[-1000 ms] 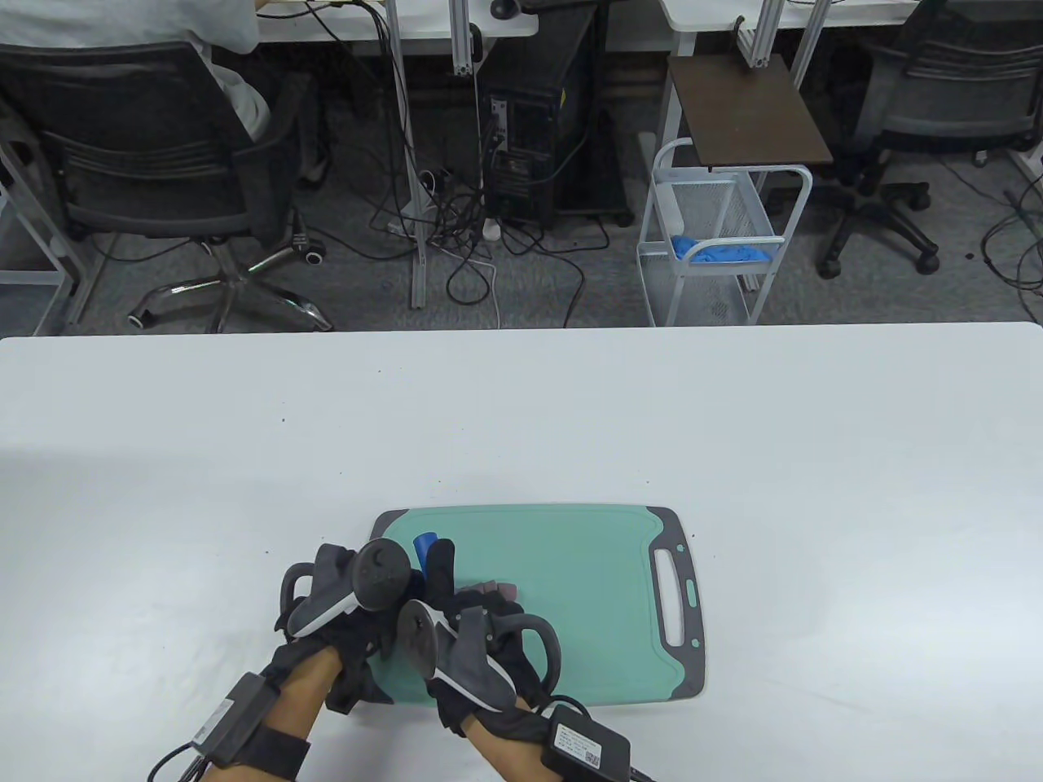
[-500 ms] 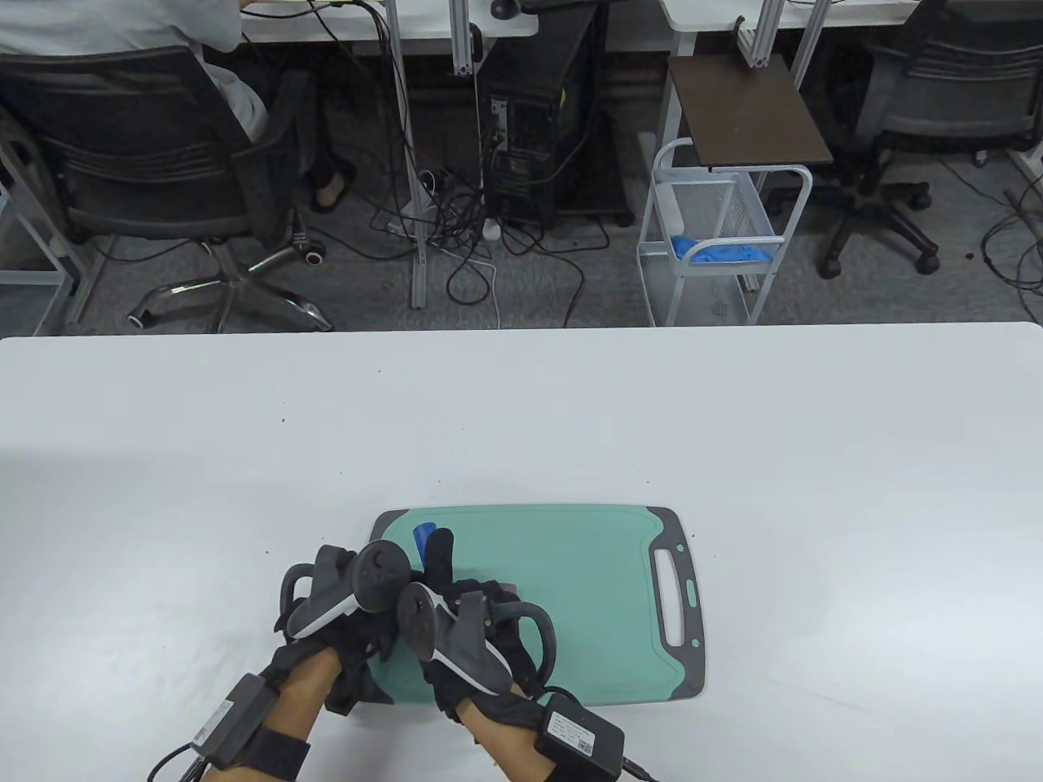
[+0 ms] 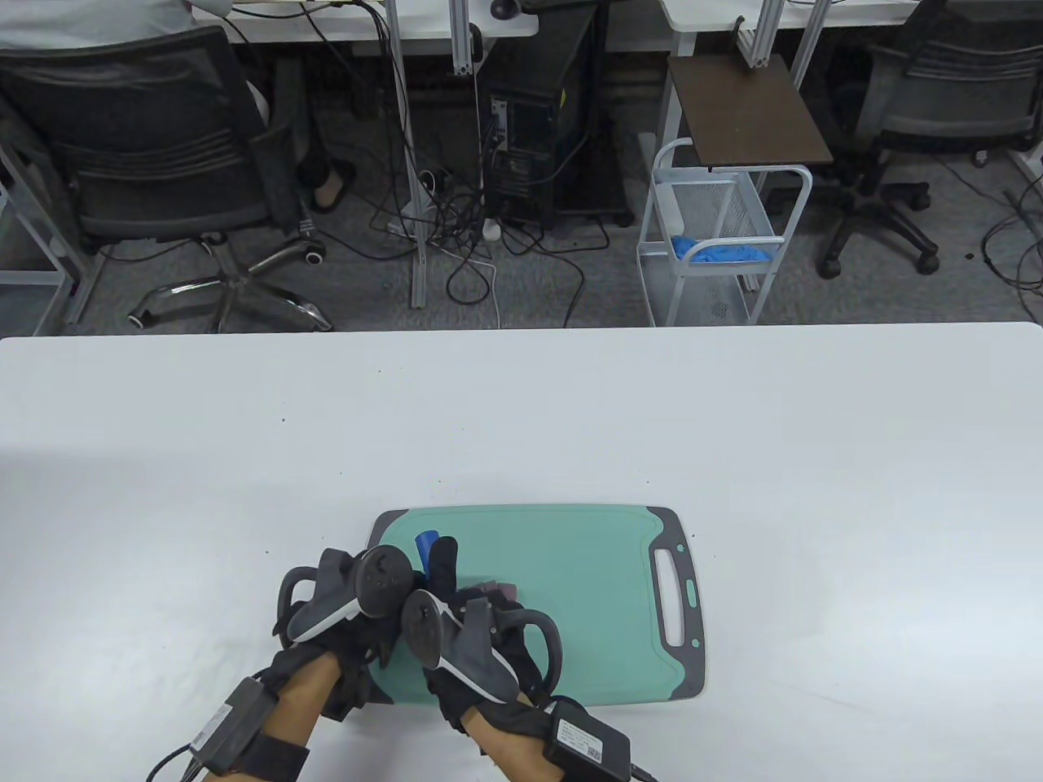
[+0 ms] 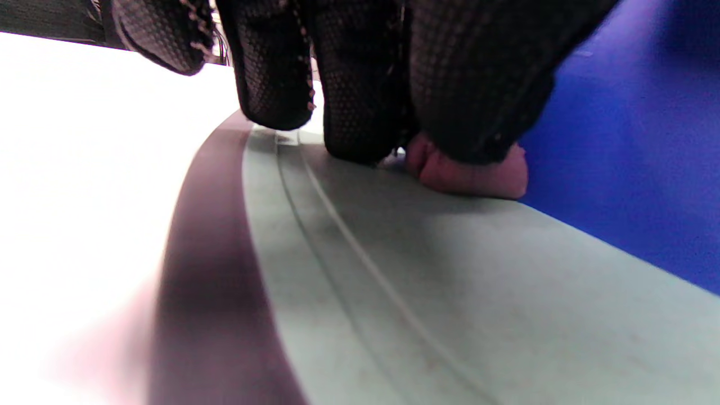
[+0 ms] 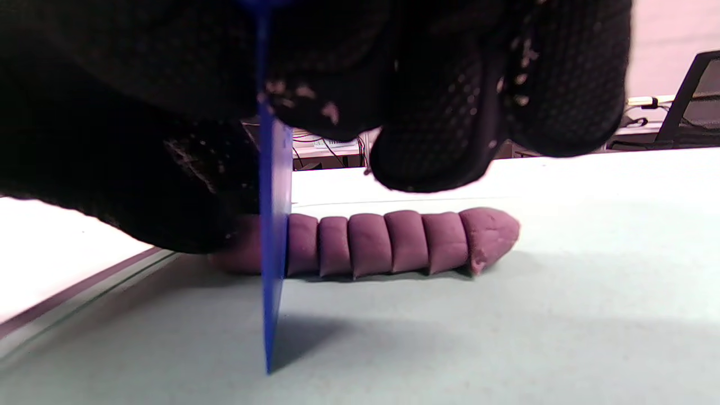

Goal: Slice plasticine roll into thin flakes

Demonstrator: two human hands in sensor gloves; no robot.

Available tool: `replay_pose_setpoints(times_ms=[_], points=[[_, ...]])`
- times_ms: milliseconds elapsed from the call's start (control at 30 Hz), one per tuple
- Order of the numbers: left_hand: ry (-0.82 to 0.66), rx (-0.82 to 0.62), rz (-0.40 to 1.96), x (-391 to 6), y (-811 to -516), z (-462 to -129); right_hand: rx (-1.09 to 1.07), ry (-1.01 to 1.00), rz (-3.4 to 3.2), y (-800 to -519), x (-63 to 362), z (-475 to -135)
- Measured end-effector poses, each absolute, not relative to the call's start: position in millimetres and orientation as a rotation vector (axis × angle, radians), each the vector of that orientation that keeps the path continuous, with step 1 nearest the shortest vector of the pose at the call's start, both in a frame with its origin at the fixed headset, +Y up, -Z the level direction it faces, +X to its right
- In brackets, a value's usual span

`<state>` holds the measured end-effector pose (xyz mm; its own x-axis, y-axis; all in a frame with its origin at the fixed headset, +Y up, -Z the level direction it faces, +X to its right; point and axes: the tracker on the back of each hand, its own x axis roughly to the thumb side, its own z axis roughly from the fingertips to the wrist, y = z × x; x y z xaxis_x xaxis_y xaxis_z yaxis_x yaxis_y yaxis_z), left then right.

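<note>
The right hand (image 3: 481,643) grips a thin blue blade (image 5: 274,247) upright in the soft purple roll (image 5: 394,242), with 6 ridged slices; the left hand (image 3: 350,603) presses its uncut end.

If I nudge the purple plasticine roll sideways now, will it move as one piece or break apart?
The plasticine roll likely separates: cuts already divide it into several slices leaning together. It looks soft, so a push probably dents it. The left hand presses its uncut end, and the blue blade stands in it, so that part should stay.

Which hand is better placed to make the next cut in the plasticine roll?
Right. The right hand holds the blue blade upright on the roll, while the left hand pins the uncut end.
</note>
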<state>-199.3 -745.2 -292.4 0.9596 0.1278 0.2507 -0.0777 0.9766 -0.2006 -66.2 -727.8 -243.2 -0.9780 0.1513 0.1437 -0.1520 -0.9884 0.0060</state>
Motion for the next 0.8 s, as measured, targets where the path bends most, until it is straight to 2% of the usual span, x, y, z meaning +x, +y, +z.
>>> replay_pose_setpoints(times_ms=[300,800], points=[[-0.255,-0.152,0.047,-200,-743,-291,0.209,-0.016,2.941,-725,-60,-241],[-0.236,-0.168,0.092,-204,-744,-295,0.206,-0.087,2.886,-707,-58,-235]])
